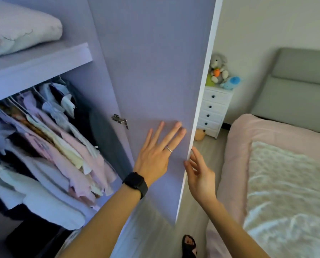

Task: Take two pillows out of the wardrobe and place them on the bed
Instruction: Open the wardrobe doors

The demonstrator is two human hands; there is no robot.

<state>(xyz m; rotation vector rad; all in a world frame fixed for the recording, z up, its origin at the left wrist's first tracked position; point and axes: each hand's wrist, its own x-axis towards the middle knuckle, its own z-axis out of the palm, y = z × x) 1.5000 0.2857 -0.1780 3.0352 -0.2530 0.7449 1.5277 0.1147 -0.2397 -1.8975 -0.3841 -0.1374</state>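
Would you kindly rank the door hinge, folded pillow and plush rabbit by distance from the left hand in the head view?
From the left hand:
1. Door hinge, just up-left.
2. Plush rabbit, upper right, on the drawers.
3. Folded pillow, top-left shelf.

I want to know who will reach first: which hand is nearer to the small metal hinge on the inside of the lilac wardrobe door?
Left. The left hand lies flat on the lilac wardrobe door, just right of and below the metal hinge. The right hand is at the door's outer edge, farther away.
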